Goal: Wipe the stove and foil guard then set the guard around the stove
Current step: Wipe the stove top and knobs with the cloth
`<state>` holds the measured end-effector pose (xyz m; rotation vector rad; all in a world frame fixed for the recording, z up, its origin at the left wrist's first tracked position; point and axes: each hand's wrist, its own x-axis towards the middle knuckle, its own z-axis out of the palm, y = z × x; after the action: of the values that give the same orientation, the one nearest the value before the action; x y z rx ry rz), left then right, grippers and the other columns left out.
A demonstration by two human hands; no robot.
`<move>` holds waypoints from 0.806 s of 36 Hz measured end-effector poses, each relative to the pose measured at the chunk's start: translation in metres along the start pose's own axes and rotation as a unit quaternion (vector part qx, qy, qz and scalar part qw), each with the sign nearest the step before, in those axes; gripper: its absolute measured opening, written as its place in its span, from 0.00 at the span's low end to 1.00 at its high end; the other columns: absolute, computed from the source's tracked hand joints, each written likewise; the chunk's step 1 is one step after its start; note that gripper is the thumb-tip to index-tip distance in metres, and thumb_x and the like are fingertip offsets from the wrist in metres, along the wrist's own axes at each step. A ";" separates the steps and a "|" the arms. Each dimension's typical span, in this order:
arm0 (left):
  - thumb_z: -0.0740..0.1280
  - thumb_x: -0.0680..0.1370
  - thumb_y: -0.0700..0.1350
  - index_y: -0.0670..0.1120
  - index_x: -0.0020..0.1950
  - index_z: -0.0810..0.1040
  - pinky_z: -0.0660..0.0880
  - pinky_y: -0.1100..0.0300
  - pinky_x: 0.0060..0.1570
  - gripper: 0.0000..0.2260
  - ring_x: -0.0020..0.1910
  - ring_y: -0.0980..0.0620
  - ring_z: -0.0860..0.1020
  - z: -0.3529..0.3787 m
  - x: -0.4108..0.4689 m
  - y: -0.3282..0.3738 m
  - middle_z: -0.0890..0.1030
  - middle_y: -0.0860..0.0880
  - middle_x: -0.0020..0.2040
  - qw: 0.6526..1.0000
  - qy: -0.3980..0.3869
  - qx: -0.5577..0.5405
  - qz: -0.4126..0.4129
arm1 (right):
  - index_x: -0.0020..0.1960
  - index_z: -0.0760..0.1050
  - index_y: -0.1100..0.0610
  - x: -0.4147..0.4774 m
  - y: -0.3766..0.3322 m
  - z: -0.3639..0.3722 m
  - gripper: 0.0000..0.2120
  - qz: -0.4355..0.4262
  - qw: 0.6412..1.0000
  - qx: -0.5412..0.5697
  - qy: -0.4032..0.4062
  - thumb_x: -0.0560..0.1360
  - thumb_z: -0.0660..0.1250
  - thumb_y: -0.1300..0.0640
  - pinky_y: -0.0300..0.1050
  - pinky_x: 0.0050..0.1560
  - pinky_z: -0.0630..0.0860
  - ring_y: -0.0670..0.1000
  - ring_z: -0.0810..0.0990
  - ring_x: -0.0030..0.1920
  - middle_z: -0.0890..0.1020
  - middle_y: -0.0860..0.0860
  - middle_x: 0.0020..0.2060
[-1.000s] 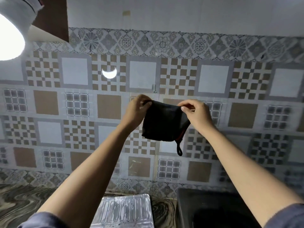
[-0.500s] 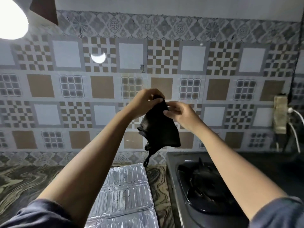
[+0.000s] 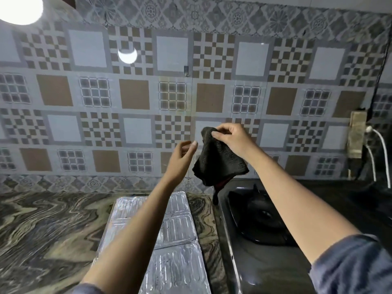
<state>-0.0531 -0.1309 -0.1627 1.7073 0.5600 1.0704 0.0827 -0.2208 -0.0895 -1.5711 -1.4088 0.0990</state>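
In the middle of the frame, one dark cloth (image 3: 220, 162) is hanging from the right hand (image 3: 231, 139), which is pinching its top edge between thumb and fingers, with the arm raised before the tiled wall (image 3: 135, 96). The left hand (image 3: 180, 158) is hovering just beside the cloth, its fingers loosely curled and holding nothing. At the bottom centre, one foil guard (image 3: 180, 270) is lying flat on the counter (image 3: 42, 230), just left of one black stove (image 3: 261, 262).
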 end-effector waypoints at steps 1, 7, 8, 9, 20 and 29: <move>0.62 0.76 0.59 0.46 0.65 0.68 0.72 0.54 0.61 0.23 0.60 0.49 0.75 0.004 -0.008 -0.008 0.75 0.43 0.62 1.000 -0.001 -0.022 -0.017 | 0.45 0.78 0.59 -0.001 0.001 0.000 0.06 0.004 1.000 -0.003 0.007 0.75 0.66 0.57 0.45 0.49 0.71 0.48 0.76 0.42 0.79 0.47 0.36; 0.68 0.74 0.52 0.53 0.73 0.58 0.75 0.66 0.53 0.30 0.60 0.58 0.74 0.032 -0.044 -0.031 0.69 0.49 0.68 0.994 0.006 -0.112 0.002 | 0.50 0.79 0.63 -0.010 0.007 -0.003 0.09 0.019 0.999 -0.009 0.043 0.76 0.65 0.57 0.48 0.51 0.72 0.50 0.77 0.45 0.80 0.53 0.43; 0.71 0.72 0.52 0.56 0.72 0.58 0.75 0.63 0.57 0.33 0.62 0.55 0.73 0.035 -0.048 -0.033 0.67 0.50 0.69 0.994 0.009 -0.110 0.016 | 0.50 0.78 0.62 -0.012 0.008 -0.004 0.09 0.022 0.999 -0.015 0.047 0.76 0.65 0.57 0.47 0.51 0.72 0.50 0.77 0.46 0.80 0.53 0.43; 0.73 0.70 0.50 0.58 0.72 0.59 0.74 0.59 0.61 0.35 0.64 0.54 0.72 0.037 -0.050 -0.034 0.66 0.52 0.69 0.995 0.010 -0.100 0.028 | 0.50 0.78 0.62 -0.013 0.008 -0.004 0.09 0.025 0.998 -0.019 0.049 0.76 0.65 0.56 0.46 0.50 0.71 0.50 0.76 0.46 0.80 0.53 0.43; 0.66 0.76 0.38 0.45 0.59 0.76 0.78 0.57 0.55 0.12 0.53 0.54 0.79 0.052 -0.044 -0.025 0.80 0.48 0.53 0.994 0.033 -0.065 0.078 | 0.53 0.77 0.61 -0.035 0.023 -0.025 0.12 0.096 0.989 -0.017 0.113 0.73 0.69 0.55 0.40 0.48 0.70 0.48 0.76 0.48 0.79 0.52 0.46; 0.66 0.77 0.40 0.47 0.54 0.77 0.79 0.54 0.52 0.07 0.50 0.53 0.78 0.057 -0.027 -0.011 0.78 0.55 0.47 0.993 0.006 0.007 0.116 | 0.56 0.71 0.55 -0.057 0.042 -0.047 0.20 0.156 0.982 0.090 0.049 0.68 0.73 0.64 0.50 0.57 0.76 0.55 0.80 0.53 0.80 0.58 0.52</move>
<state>-0.0163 -0.1756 -0.1892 1.8108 0.3839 1.2426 0.1236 -0.2870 -0.1242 -1.6102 -1.0392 0.3223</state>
